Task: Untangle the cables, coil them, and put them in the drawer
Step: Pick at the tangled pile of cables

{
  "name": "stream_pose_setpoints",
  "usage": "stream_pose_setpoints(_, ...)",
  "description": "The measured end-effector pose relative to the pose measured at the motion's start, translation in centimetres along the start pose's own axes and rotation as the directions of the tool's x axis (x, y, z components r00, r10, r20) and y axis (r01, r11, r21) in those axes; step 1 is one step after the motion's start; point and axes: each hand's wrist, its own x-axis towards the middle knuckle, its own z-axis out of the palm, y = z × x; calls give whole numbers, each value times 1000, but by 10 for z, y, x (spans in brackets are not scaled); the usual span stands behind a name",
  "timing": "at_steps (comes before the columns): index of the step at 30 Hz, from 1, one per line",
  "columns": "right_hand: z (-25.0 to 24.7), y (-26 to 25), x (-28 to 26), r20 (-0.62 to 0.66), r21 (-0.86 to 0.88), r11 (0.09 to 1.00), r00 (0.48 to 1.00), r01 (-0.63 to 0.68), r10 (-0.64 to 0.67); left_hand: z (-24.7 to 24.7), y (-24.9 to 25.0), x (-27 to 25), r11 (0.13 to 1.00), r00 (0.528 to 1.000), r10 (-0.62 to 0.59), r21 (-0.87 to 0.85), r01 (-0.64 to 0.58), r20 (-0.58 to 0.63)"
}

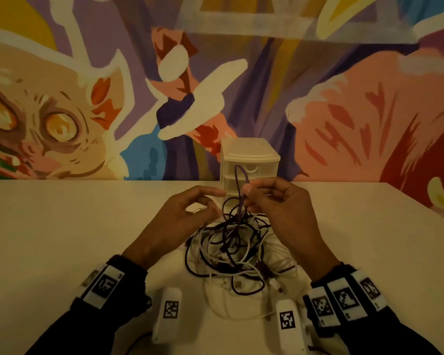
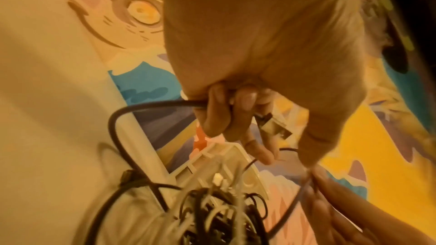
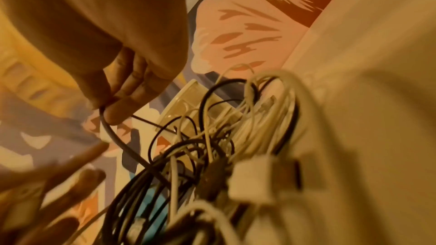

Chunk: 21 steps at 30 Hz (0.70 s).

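The tangle (image 1: 231, 249) lies on the bench (image 1: 62, 226) between the hands, short of the drawers (image 1: 250, 165). A purple cable (image 1: 241, 180) is pinched upright by the right hand (image 1: 280, 206), its long axis running down into the tangle. A plug end (image 2: 274, 128) is held in the left hand (image 1: 185, 213), which is judged equally near.

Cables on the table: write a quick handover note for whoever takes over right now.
Left hand: grips a dark cable's plug end.
Right hand: pinches a purple cable, lifting a loop out of the tangle.
The tangle lies on the table, in front of the drawers, all shut.
Done: nothing coiled or stowed.
Left: untangle, coil, open a drawer, stow.
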Motion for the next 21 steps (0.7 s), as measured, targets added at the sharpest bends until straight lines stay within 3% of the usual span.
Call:
stream_pose_setpoints(4, 9, 2, -8, 69, 39, 999, 997, -37, 34, 16, 3, -5, 996, 997, -23, 90, 16, 75)
stream_pose_setpoints(7, 9, 3, -6, 146, 45, 989, 980, -140, 132, 16, -1, -4, 998, 999, 7, 60, -5, -43)
stream_pose_setpoints(11, 13, 20, -8, 268, -71, 940, 901, -334, 341, 6, -6, -2, 998, 979, 19, -50, -30, -201)
stream_pose_setpoints(16, 6, 28, -10, 369, -261, 959, 906, -113, 207, 9, -1, -4, 984, 981, 42, -165, -74, -187)
stream_pose_setpoints(21, 7, 29, -13, 289, -391, 919, 955, 54, 67, 9, -2, -3, 992, 998, 16, -122, -22, -52)
